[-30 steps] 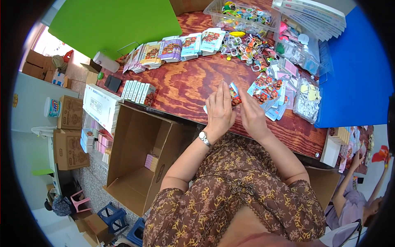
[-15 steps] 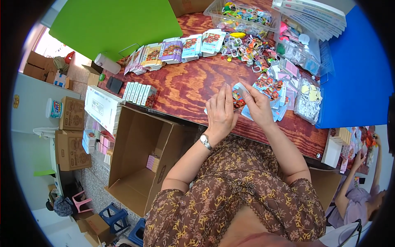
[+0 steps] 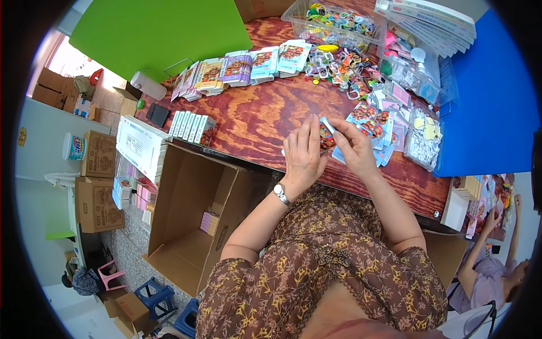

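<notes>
Between my hands, just above the front of the table, is a small printed carton [image 3: 327,137] with a pale end flap standing up. My left hand [image 3: 303,151] covers its left part, fingers straight and pressed together. My right hand [image 3: 357,148] grips the other end, its thumb and fingers at the flap. Much of the carton is hidden under the hands. Flat blue printed cartons [image 3: 386,148] lie in a loose pile beside my right hand. To the left, several small boxes [image 3: 192,126] stand in a row at the table edge.
Stacks of flat cartons [image 3: 236,69] line the back of the wooden table [image 3: 248,118]. Colourful plastic trinkets [image 3: 341,63] lie near a clear bin [image 3: 299,24]. A clear tray of white pieces [image 3: 422,148] sits right. A large open cardboard box [image 3: 183,209] stands lower left; a co-worker [image 3: 491,277] sits right.
My right fingers have shifted over the carton's end, and its pale flap now shows as a narrow raised strip. My left hand has barely moved.
</notes>
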The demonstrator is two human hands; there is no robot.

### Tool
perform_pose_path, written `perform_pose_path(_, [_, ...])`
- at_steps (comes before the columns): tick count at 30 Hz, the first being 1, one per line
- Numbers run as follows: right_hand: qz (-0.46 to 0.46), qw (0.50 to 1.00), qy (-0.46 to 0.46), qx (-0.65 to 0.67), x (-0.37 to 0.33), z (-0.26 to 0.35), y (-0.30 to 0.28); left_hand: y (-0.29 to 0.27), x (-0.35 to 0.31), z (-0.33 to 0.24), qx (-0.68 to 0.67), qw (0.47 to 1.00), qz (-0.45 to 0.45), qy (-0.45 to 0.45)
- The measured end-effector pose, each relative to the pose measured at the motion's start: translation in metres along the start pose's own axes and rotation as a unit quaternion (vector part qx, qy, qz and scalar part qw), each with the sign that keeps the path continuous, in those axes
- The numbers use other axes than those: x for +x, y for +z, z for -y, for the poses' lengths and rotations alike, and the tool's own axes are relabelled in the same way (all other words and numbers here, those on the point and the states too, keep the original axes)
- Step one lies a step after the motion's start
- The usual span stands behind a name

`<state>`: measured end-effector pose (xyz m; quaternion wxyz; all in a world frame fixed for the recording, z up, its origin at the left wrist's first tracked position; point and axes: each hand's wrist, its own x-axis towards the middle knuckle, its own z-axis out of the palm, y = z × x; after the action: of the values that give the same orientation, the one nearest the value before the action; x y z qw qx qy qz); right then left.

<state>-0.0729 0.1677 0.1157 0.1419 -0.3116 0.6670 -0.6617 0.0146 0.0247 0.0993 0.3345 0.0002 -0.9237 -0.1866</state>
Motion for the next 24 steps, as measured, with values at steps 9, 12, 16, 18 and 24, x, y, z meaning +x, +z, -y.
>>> perform_pose_path(9, [0.000,0.981,-0.050,-0.187,-0.001,0.011,-0.001,-0.002,-0.002,-0.003,0.035,0.999,0.007,0.002])
perform_pose_path(12, [-0.012,0.973,-0.082,-0.213,-0.002,0.008,0.003,-0.003,-0.001,-0.007,0.060,0.998,0.025,0.001])
perform_pose_path(16, [0.029,0.991,-0.020,-0.129,-0.005,0.007,0.001,-0.001,-0.002,-0.004,0.143,0.989,0.023,0.027])
perform_pose_path(18, [0.037,0.998,0.011,-0.049,-0.009,0.000,0.001,-0.002,0.000,-0.004,0.156,0.987,0.025,0.028])
perform_pose_path(24, [0.076,0.980,0.068,0.172,-0.012,-0.001,0.000,-0.006,0.001,-0.009,0.131,0.991,0.034,0.008])
